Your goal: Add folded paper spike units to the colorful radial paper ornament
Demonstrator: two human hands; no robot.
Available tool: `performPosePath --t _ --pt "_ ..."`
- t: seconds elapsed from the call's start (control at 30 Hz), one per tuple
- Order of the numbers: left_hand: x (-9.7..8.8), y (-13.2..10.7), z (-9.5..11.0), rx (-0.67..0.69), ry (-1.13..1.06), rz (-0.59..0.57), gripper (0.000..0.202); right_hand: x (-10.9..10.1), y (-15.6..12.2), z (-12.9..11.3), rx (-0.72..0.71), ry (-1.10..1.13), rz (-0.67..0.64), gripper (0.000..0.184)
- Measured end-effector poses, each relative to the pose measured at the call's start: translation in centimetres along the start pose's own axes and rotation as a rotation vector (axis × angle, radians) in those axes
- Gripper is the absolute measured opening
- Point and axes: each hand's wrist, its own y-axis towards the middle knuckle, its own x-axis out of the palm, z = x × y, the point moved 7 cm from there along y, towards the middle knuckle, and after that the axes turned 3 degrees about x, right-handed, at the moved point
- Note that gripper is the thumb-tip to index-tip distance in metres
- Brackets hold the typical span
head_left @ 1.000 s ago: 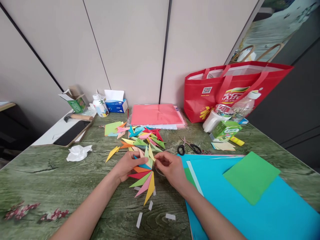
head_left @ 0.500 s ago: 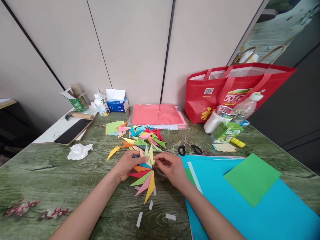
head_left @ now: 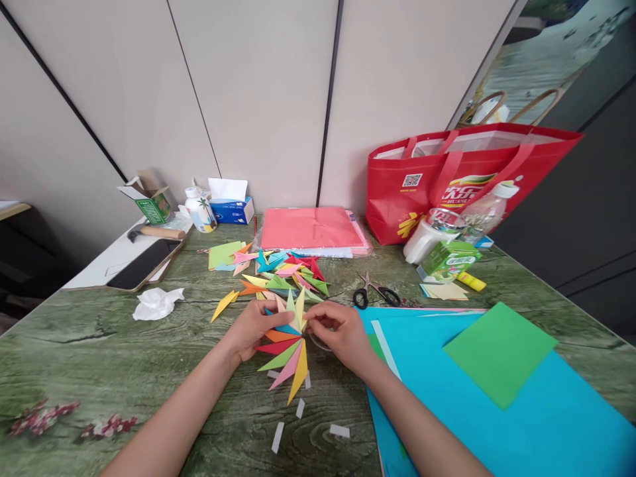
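A fan of folded paper points (head_left: 281, 360) in yellow, pink, green, red, orange and blue spreads out between my hands, just above the table. My left hand (head_left: 253, 326) grips its left side, thumb over the blue and pale pieces. From the right, my right hand (head_left: 342, 329) pinches the edge by the pale yellow point, with thumb and forefinger together. Part of a ring-shaped thing (head_left: 318, 342) shows under the right fingers; what it is I cannot tell. More folded paper pieces (head_left: 285, 268) lie heaped just behind. Several small white strips (head_left: 277, 438) are scattered in front.
Scissors (head_left: 375, 291) lie behind my right hand. Large blue sheets (head_left: 447, 371) with a green square (head_left: 501, 354) cover the right side. Crumpled tissue (head_left: 158, 303), a phone (head_left: 144, 264) and a hammer (head_left: 156, 232) are left. A red bag (head_left: 397, 192) stands back right.
My hands keep the same hold on the paper fan and have barely moved. The whole view has shifted very slightly.
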Motion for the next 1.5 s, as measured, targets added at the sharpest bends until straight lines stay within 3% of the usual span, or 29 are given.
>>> performPosePath --t 0.4,0.63,0.77,0.93,1.5 --pt "-0.3 0.1 0.5 0.107 0.127 0.012 0.021 0.7 0.1 0.7 0.094 0.031 -0.083 0.007" --pt "0.0 0.0 1.3 0.223 0.326 0.003 0.029 0.7 0.2 2.1 0.199 0.145 -0.104 0.028" --pt "0.0 0.0 1.1 0.215 0.350 0.003 0.028 0.9 0.2 2.8 0.295 0.218 -0.133 0.043" --pt "-0.1 0.2 0.4 0.191 0.302 -0.013 0.026 1.3 -0.1 2.8 0.362 0.247 -0.207 0.030" --pt "0.7 -0.2 0.6 0.202 0.385 -0.014 0.027 1.7 -0.5 3.5 0.484 0.235 -0.192 0.026"
